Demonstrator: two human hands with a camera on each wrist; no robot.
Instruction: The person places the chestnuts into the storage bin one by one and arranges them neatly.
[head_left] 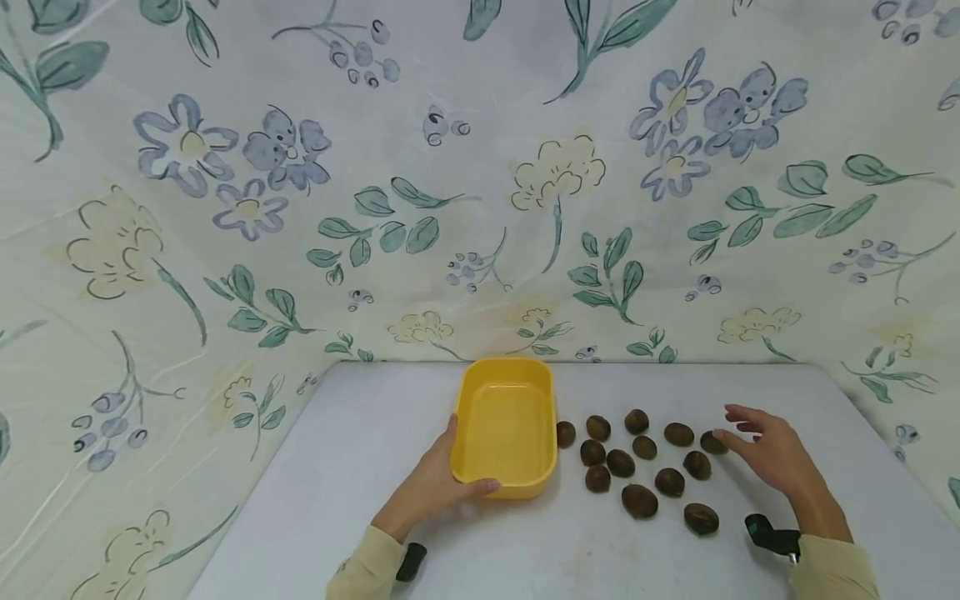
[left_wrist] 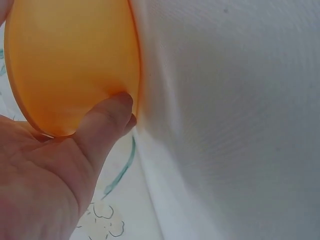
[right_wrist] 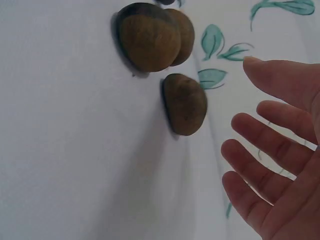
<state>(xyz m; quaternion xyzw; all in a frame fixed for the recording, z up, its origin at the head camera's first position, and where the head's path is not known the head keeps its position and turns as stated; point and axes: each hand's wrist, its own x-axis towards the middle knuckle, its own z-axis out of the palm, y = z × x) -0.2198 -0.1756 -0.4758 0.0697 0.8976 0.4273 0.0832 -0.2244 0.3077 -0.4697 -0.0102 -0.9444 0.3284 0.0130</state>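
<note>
My left hand (head_left: pixel 437 479) grips a yellow plastic container (head_left: pixel 458 392) at its left side and near corner. In the left wrist view, the thumb presses along the wall of the container (left_wrist: pixel 75 60). Brown chestnuts (head_left: pixel 640 502) lie scattered on the white table to the right of the container. Over at the far right of them, my right hand (head_left: pixel 776 454) hovers with its fingers spread, thumb tip beside the rightmost chestnut (head_left: pixel 714 442). From the right wrist, that hand (right_wrist: pixel 272 145) shows relaxed fingers apart from the nearest chestnut (right_wrist: pixel 185 105).
The white table (head_left: pixel 315 500) ends at a floral cloth (head_left: pixel 480 275) that rises behind it and at both sides. One chestnut (head_left: pixel 566 434) sits right at the container's right wall. Black wrist straps (head_left: pixel 772 537) show near the sleeves.
</note>
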